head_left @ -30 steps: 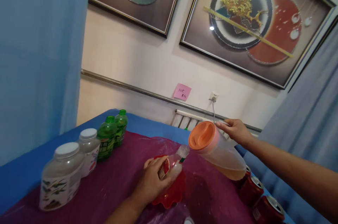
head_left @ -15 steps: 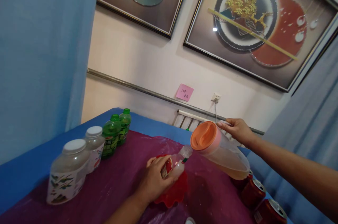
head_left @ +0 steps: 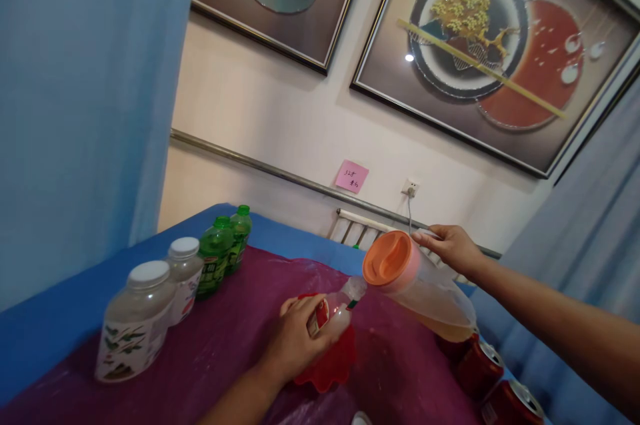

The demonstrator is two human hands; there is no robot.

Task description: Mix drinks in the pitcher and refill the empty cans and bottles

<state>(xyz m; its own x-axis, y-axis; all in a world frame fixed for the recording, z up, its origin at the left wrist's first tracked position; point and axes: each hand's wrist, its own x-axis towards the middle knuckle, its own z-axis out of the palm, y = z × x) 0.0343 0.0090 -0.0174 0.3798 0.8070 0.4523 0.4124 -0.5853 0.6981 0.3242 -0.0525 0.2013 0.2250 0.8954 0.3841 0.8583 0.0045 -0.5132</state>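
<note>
My right hand (head_left: 453, 250) is closed on the handle of a clear pitcher (head_left: 435, 308) with an orange lid (head_left: 389, 258). The pitcher is tipped to the left, with pale yellowish liquid lying along its lower side. Below the lid, my left hand (head_left: 300, 338) wraps round a small clear bottle (head_left: 340, 305) with a red and white label. The bottle leans to the right, its mouth at the edge of the pitcher's lid. I cannot tell whether liquid is flowing between them. Under the bottle, partly hidden by my left hand, lies a red scalloped dish (head_left: 327, 368).
On the left stand two clear jars (head_left: 135, 325) with white lids and two green bottles (head_left: 216, 255). Several red cans (head_left: 480, 361) line the right edge. A purple plastic sheet (head_left: 220, 345) covers the blue table (head_left: 280, 238). Blue curtains (head_left: 85, 111) hang at both sides.
The whole view has shifted slightly, so the things on the left appear a little farther right. Both hands keep their hold, and the pitcher and bottle stay nearly as they were.
</note>
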